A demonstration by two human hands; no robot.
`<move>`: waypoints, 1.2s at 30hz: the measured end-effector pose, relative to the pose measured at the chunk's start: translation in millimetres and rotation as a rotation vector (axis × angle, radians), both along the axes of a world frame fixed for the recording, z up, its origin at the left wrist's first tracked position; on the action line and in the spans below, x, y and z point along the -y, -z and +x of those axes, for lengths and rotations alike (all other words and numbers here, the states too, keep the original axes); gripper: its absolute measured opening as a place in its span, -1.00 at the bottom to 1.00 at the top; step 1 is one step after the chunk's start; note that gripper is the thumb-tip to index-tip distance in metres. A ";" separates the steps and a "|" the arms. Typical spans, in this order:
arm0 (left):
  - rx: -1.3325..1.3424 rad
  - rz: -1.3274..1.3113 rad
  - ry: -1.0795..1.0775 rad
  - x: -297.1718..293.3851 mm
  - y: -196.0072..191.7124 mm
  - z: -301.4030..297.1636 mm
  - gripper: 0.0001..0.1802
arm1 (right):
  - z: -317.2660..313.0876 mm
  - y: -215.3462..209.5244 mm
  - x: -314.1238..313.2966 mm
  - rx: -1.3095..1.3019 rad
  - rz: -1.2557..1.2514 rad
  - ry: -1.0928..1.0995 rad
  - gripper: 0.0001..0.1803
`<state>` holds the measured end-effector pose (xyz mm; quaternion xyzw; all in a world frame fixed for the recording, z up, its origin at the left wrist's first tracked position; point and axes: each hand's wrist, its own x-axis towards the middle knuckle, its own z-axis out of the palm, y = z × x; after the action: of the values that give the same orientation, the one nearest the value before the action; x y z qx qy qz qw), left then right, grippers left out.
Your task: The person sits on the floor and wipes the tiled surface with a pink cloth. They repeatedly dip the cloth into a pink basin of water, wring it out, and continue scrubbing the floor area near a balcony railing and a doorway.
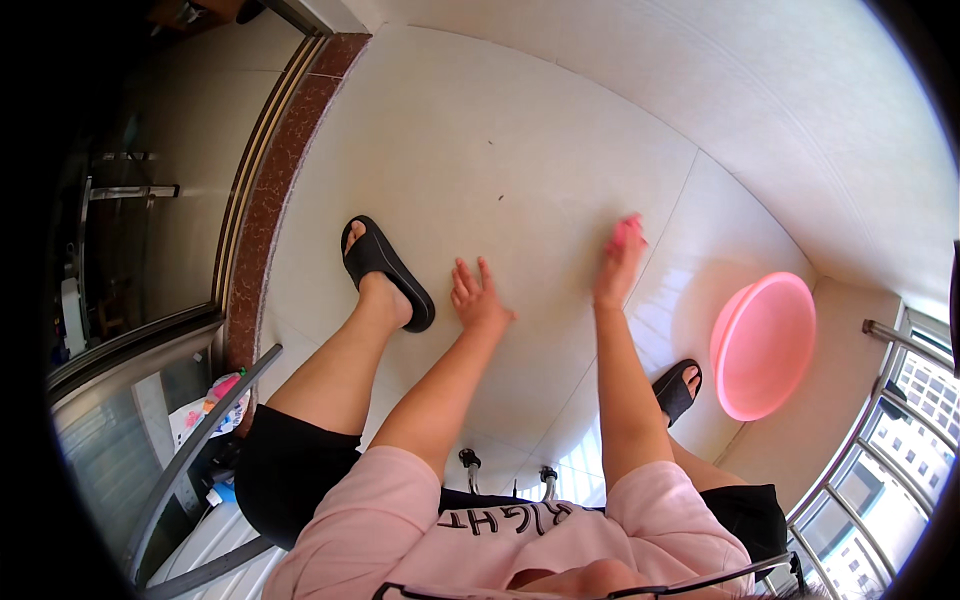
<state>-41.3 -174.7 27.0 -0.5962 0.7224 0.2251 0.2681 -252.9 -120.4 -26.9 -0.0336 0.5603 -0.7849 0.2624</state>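
A: Pink cloth (628,232), or maybe a small sponge, is being held in the right hand (618,268) and pressed down on the white tiled floor (500,130). The fingers are curled around it, so it's gripped, though what exactly it is can't be made out from up here.

B: And the left hand (476,298)?

A: Nothing is held there. It's spread open, fingers apart, palm down just beside the black sandal (390,272) on the left foot, close to the tiles. Whether it's actually touching can't be told. Looks like it's used as a prop.

B: So the wiping step is what's in hand?

A: That's how it's judged, yeah. A patch of floor ahead of the right hand is being scrubbed. The pink basin (764,345) is leaned against the low wall, off to the right of that hand and a bit nearer the body.

B: What's needed next?

A: Probably steady downward pressure and a sweep across the tile, with weight kept on the open hand so balance isn't lost.
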 end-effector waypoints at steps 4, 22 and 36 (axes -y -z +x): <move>-0.039 -0.016 0.015 -1.5 0.3 -4.0 0.39 | -24.8 26.0 -77.2 -0.989 0.919 -0.002 -0.49; -0.070 -0.024 0.031 -0.4 -1.2 -0.4 0.36 | 91.7 12.3 146.2 -0.797 0.369 -0.607 -0.52; -0.080 0.024 -0.010 -6.0 -35.4 1.4 0.17 | 27.3 -75.8 -2.6 -0.272 0.203 -0.307 -0.62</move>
<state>-39.9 -168.7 62.4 -0.5869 0.7269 0.2588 0.2452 -225.6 -117.7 48.9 -0.1975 0.6549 -0.6637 0.3025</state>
